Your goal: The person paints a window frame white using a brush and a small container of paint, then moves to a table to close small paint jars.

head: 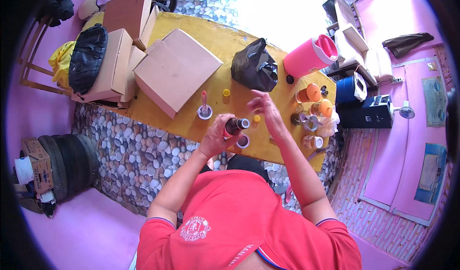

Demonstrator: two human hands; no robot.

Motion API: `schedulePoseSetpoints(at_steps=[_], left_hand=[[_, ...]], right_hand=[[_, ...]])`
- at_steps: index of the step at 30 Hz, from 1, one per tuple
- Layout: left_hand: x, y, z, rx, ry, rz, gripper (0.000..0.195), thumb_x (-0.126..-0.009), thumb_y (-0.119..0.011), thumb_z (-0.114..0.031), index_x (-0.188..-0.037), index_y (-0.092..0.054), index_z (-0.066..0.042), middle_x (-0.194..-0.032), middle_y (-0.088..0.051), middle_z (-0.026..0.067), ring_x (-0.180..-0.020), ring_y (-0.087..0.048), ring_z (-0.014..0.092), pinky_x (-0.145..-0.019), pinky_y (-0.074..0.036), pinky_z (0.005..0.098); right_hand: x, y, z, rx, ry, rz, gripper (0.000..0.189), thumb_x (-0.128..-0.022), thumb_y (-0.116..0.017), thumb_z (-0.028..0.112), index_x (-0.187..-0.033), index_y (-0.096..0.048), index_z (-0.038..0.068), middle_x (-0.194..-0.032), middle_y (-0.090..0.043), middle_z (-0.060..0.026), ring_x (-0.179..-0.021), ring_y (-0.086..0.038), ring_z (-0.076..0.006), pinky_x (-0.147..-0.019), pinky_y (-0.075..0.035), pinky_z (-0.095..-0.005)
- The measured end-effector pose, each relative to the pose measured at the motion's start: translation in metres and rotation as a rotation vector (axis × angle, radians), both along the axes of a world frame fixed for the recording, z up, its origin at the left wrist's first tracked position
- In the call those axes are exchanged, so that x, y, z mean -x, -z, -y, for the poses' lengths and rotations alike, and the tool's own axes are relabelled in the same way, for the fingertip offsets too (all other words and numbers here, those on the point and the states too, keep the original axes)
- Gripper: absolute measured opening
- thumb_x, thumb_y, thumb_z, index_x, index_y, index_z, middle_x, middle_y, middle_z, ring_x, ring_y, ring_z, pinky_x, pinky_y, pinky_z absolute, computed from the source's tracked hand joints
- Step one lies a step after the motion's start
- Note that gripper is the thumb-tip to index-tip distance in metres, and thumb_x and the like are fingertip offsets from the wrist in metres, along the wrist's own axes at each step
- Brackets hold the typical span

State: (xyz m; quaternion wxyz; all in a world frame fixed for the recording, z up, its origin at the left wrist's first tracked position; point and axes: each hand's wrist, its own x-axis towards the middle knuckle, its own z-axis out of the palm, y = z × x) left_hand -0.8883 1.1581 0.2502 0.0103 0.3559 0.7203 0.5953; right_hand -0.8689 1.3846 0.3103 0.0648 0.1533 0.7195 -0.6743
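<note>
My left hand (217, 133) is wrapped around a dark glass bottle (233, 126) with a red label, its uncapped-looking mouth tilted towards the right. To its right my right hand (267, 112) is raised with fingers extended and nothing in them, slightly blurred. Just below the bottle stands a small cup (243, 146) with dark contents, partly covered by the left hand. A second small cup (205, 117) holds a red-handled brush (204, 101). Two yellow caps lie on the table: one cap (256, 119) near the right hand, another cap (226, 92) farther off.
The yellow table (172, 133) bears a cardboard box (178, 69), more boxes at left with a black bag (88, 58), a black plastic bag (251, 67) and a pink water jug (305, 58). Orange-lidded jars (313, 92), a glass mug (300, 117) and a knife (318, 152) occupy the right end.
</note>
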Motion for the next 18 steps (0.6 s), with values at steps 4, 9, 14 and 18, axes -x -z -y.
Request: schedulePoseSetpoints(at_steps=[4, 9, 14, 18], left_hand=[[0.018, 0.005, -0.021, 0.033, 0.022, 0.054, 0.064, -0.080, -0.085, -0.018, -0.134, -0.051, -0.012, -0.127, -0.053, 0.0161, -0.111, -0.060, 0.034, -0.093, -0.053, 0.0422], [0.032, 0.020, -0.041, 0.176, 0.002, 0.022, 0.063, -0.076, -0.086, -0.021, -0.131, -0.056, -0.012, -0.124, -0.057, 0.0112, -0.119, -0.055, 0.034, -0.102, -0.045, 0.0452], [0.033, 0.042, -0.067, 0.279, -0.038, -0.006, 0.060, -0.073, -0.087, -0.019, -0.126, -0.059, -0.010, -0.119, -0.063, 0.0132, -0.115, -0.059, 0.035, -0.099, -0.048, 0.0451], [0.041, 0.074, -0.078, 0.301, -0.019, 0.057, 0.059, -0.072, -0.086, -0.017, -0.124, -0.059, -0.008, -0.116, -0.064, 0.0152, -0.113, -0.060, 0.038, -0.098, -0.048, 0.0463]], right_hand=[[-0.026, 0.085, -0.042, -1.038, -0.144, 0.211, 0.046, -0.096, -0.065, 0.037, -0.132, -0.057, 0.008, -0.123, -0.058, -0.0185, -0.104, -0.064, -0.0361, -0.092, -0.053, -0.0450], [-0.037, 0.123, -0.023, -1.030, -0.211, 0.192, 0.035, -0.091, -0.068, 0.027, -0.122, -0.062, 0.010, -0.117, -0.057, -0.0211, -0.108, -0.061, -0.0398, -0.088, -0.054, -0.0497], [-0.056, 0.150, -0.024, -1.015, -0.080, 0.034, 0.028, -0.090, -0.068, 0.016, -0.115, -0.063, 0.005, -0.107, -0.058, -0.0198, -0.101, -0.061, -0.0389, -0.085, -0.053, -0.0475], [-0.039, 0.093, -0.025, -0.771, 0.275, -0.129, 0.027, -0.088, -0.071, 0.012, -0.112, -0.064, 0.004, -0.105, -0.058, -0.0176, -0.092, -0.063, -0.0331, -0.084, -0.054, -0.0423]])
